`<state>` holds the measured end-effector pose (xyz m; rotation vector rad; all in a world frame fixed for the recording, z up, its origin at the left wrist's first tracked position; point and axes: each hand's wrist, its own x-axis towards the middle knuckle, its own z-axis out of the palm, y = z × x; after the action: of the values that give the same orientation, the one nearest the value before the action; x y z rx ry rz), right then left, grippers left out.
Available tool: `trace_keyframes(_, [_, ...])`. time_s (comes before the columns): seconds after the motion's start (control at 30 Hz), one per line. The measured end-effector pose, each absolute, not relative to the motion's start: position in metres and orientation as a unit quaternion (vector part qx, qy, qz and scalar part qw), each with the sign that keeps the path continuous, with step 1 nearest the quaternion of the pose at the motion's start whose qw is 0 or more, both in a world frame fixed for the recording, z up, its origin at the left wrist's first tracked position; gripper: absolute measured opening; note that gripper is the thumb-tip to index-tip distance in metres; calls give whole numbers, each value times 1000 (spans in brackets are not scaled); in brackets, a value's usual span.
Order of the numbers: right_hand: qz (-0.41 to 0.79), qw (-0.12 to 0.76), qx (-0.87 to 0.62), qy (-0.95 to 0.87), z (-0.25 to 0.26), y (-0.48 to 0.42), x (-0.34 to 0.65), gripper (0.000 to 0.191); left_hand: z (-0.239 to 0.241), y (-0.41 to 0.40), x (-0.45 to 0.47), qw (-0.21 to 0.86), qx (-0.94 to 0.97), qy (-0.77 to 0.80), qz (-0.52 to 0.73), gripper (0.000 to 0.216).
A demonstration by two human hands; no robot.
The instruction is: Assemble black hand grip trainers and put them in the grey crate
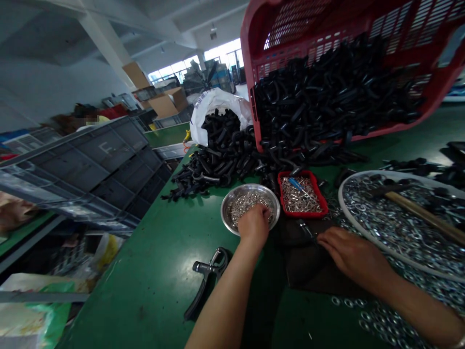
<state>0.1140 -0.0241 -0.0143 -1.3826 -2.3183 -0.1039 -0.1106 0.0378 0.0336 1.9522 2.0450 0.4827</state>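
My left hand [255,220] reaches into a round metal bowl [227,220] of small shiny metal pieces [247,201]. Its fingers are curled together and point down among the pieces; whatever they pinch is hidden. Over a dark mat [305,271], my right hand [345,249] closes its fingertips on a dark part with a shiny metal end [307,229]. That part points away toward the red tray [323,208], which holds small metal pins and a blue-handled tool [296,184]. A black hand grip exerciser [209,276] with a metal spring lies left of my left forearm.
A red crate [254,116] tipped on its side spills black handles [327,97] onto the green table [145,281]. Behind the bowl stands a white sack [198,118]. At right, a wide basin [343,201] holds metal rings and a hammer [425,211]; grey crates [101,165] stand left.
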Motion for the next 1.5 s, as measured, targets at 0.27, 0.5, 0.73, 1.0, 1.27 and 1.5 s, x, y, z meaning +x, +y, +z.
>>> trace_keyframes(0.27, [-81,219,-461,-856,-16,-24,117,24,34,24,-101,124,713,652,224,15])
trace_keyframes(0.5, [-170,144,-449,-865,1,-30,102,31,29,2,-82,200,775,553,232,18])
trace_keyframes(0.73, [-209,142,-433,-865,-3,-40,99,38,24,-4,-65,184,812,516,200,36])
trace_keyframes(1.0, [-44,223,-488,-843,-24,-57,136,35,27,-1,-57,114,871,462,123,63])
trace_keyframes(1.27, [-5,241,-487,-839,-27,-58,134,34,34,-4,-51,-1,925,378,34,64])
trace_keyframes(1.5, [-12,255,-473,-843,-25,-58,126,36,30,-15,-47,-29,934,355,6,55])
